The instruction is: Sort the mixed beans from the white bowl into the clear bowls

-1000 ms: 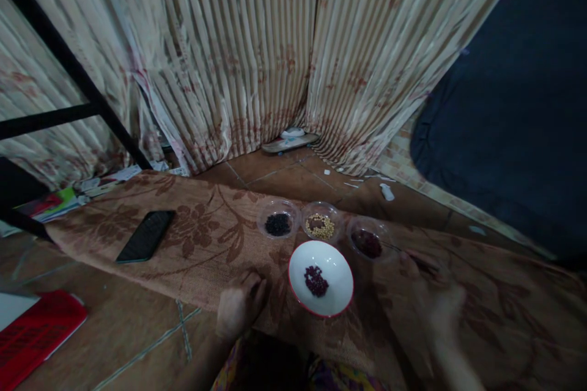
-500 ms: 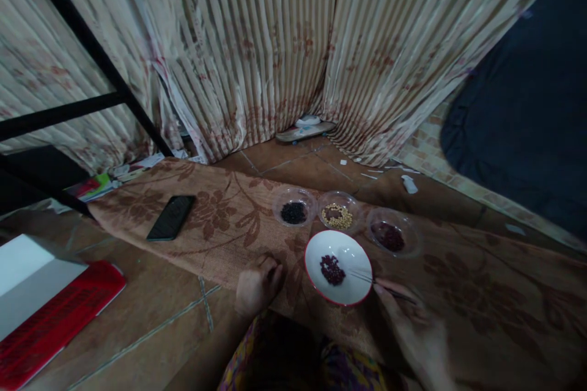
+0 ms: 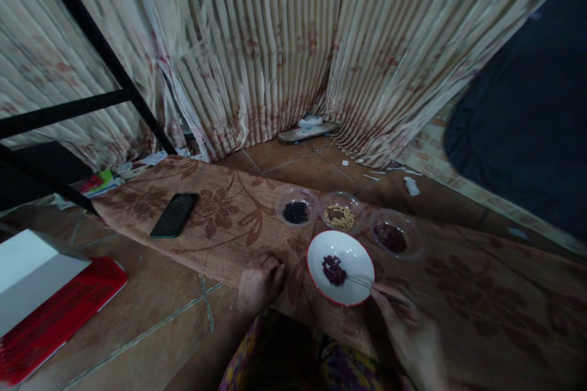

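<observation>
A white bowl (image 3: 358,252) with a red rim stands on the brown patterned cloth, holding a small heap of dark red beans (image 3: 334,270). My right hand (image 3: 410,324), at the bowl's lower right, is closed round thin metal tweezers (image 3: 360,281). Their tips reach inside the bowl, close to the beans. Left of the bowl, my left hand (image 3: 260,284) rests on the cloth, curled into a fist with nothing visible in it. Behind the bowl are three clear plastic cups: one with black beans (image 3: 296,212), one with yellow beans (image 3: 340,217), one with dark red beans (image 3: 391,237).
A dark phone (image 3: 175,215) lies on the cloth (image 3: 224,244) to the left. On the tiled floor at far left is a red and white box (image 3: 68,299). A skateboard (image 3: 308,131) and white scraps lie beyond, before striped curtains (image 3: 257,43).
The tweezers' tips have shifted slightly down and left within the bowl, and my right hand has moved a little with them. My left hand stays a fist. The view has shifted slightly.
</observation>
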Action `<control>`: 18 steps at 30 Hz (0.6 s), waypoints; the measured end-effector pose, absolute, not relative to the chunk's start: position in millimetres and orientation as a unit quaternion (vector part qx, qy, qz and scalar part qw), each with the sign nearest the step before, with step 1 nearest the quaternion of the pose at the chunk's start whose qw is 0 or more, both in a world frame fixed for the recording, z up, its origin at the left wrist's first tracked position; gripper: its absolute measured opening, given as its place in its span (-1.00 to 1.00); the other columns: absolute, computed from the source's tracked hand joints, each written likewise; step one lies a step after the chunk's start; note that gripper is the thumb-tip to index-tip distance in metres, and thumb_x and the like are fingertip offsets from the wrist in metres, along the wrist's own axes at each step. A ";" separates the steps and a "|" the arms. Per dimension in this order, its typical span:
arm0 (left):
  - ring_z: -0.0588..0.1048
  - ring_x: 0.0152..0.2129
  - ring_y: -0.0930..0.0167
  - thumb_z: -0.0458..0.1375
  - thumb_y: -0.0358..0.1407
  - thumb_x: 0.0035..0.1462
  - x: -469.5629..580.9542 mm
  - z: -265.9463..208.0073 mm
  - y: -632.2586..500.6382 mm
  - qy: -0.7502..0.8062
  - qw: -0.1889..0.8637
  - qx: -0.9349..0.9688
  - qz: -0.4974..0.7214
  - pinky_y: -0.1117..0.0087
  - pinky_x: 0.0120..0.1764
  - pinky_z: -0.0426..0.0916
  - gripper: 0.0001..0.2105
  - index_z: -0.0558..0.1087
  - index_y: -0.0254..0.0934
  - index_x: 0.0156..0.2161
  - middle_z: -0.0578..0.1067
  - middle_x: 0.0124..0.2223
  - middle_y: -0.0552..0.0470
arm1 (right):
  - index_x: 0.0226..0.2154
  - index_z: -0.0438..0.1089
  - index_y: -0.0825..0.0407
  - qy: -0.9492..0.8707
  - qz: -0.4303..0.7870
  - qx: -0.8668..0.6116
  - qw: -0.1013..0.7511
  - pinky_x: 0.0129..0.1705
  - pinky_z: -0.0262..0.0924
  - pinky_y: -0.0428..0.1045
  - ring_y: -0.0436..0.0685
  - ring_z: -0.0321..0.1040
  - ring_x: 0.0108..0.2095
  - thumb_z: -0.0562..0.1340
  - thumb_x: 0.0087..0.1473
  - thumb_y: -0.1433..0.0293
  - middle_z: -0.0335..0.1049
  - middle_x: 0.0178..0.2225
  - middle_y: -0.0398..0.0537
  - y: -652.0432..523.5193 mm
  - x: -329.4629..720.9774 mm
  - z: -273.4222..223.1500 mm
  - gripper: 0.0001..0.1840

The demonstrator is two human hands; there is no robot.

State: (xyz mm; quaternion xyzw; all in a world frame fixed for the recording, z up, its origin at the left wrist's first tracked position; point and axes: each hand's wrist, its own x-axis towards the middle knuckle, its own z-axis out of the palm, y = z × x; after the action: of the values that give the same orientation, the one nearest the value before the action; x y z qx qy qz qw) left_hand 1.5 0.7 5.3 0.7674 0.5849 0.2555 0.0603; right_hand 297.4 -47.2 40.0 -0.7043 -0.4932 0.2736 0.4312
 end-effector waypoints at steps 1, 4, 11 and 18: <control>0.44 -0.45 0.45 0.01 -0.22 0.28 1.4 5.0 0.7 0.585 0.060 0.767 0.255 0.43 -0.39 0.27 -0.74 0.37 -0.23 -0.43 0.47 -0.36 0.02 | -0.38 0.56 -0.02 -0.491 0.279 -0.704 0.431 -0.06 0.31 0.13 0.25 0.43 -0.14 0.28 -0.05 0.01 0.53 -0.21 0.05 -47.7 297.6 39.4 -0.60; 0.43 -0.46 0.45 0.02 -0.22 0.28 1.4 4.5 0.7 0.591 0.058 0.763 0.255 0.44 -0.41 0.27 -0.74 0.38 -0.22 -0.43 0.47 -0.37 0.02 | -0.36 0.56 -0.02 -0.491 0.280 -0.703 0.432 -0.05 0.32 0.12 0.25 0.44 -0.13 0.28 -0.03 0.01 0.54 -0.20 0.05 -49.5 299.1 36.2 -0.60; 0.43 -0.46 0.44 0.00 -0.23 0.28 1.5 5.2 0.9 0.586 0.056 0.766 0.258 0.44 -0.39 0.27 -0.74 0.38 -0.22 -0.43 0.46 -0.38 0.01 | -0.33 0.57 -0.01 -0.490 0.269 -0.704 0.438 -0.03 0.31 0.14 0.25 0.45 -0.15 0.29 -0.02 0.03 0.56 -0.22 0.05 -51.4 300.8 29.6 -0.61; 0.43 -0.46 0.44 0.01 -0.23 0.28 1.1 6.0 1.3 0.584 0.069 0.765 0.264 0.44 -0.40 0.27 -0.74 0.37 -0.22 -0.44 0.46 -0.38 0.01 | -0.36 0.56 -0.01 -0.472 0.279 -0.708 0.445 -0.05 0.32 0.13 0.24 0.44 -0.14 0.30 -0.04 0.03 0.54 -0.20 0.04 -49.7 295.8 33.3 -0.62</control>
State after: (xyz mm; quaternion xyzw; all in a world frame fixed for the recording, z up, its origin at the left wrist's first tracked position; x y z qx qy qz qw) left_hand 1.1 1.3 6.0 0.7645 0.5837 0.2644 0.0693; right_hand 295.8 -49.7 33.3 -0.7078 -0.4724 0.2786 0.4452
